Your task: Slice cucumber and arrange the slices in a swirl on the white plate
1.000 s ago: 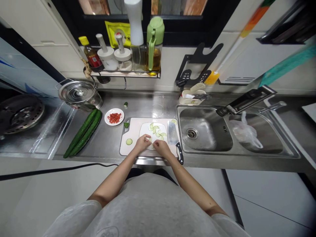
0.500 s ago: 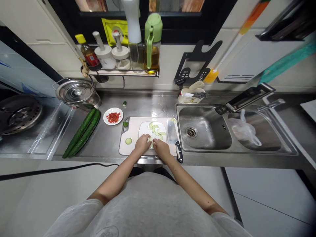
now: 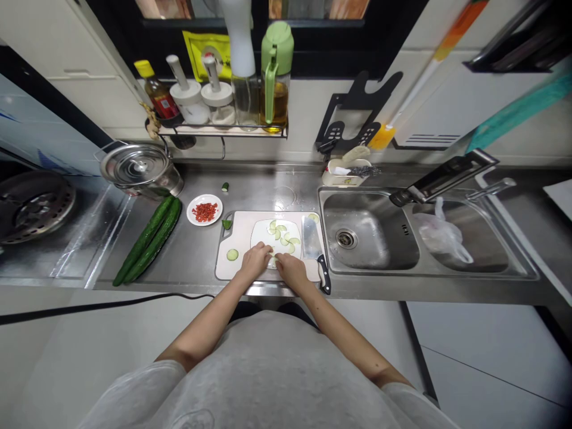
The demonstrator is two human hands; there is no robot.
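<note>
Both hands work over a white square plate lying on a pale cutting board. My left hand is at the plate's near left part, fingers closed at a pale cucumber slice. From the right, my right hand has its fingers bent closed at the same slice; the fingertips partly hide it. Farther back on the plate, several cut cucumber slices lie in curved groups. A single round cucumber slice rests on the board's left. A cleaver lies along the right side, its black handle over the board's edge.
Two whole cucumbers lie on the left of the counter, near a lidded steel pot. A small plate of chopped red pieces stands behind the board. To the right is a double sink; a seasoning rack hangs above.
My left hand has shifted slightly to the left, away from my right hand, so a bit more of the slice shows. My right hand is nearly still.
</note>
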